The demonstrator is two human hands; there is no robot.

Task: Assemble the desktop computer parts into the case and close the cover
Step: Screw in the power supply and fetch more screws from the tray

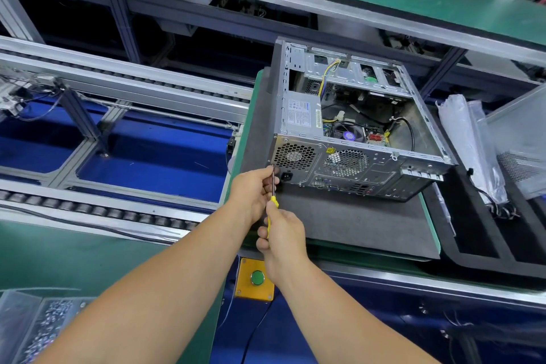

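Two hands are busy at the rear lower left corner of the computer case [348, 127], which lies on its side on a dark grey mat [354, 224] on the green worktop [88, 260], its open side facing up and the cover not yet fitted. The case is sheet metal, so it may be judged stiff, fairly heavy and sharp along its folded edges; it would best be taken hold of by the outer frame rails, not by the perforated rear panel or the loose cables [328, 80] inside. The power supply [301, 112] sits in the corner next to the hands; its label is printed, but the writing is too small to be read. A yellow warning sticker [331, 151] is seen on the rear panel, and a cooling fan [348, 134] with a purple centre shows inside.

The screwdriver [273, 201] is thin, rigid and light. Its yellow handle is wrapped by the right hand [283, 239], the grip curled round it; the dark shaft is pinched near the tip by the left hand [254, 189] and is steadied against the case corner. Whether a screw sits on the tip cannot be told.

Further out, clear plastic bags [469, 142] lie to the right, a green button [257, 277] in a yellow box is set below the mat, and a tray of screws [50, 325] sits at the lower left.
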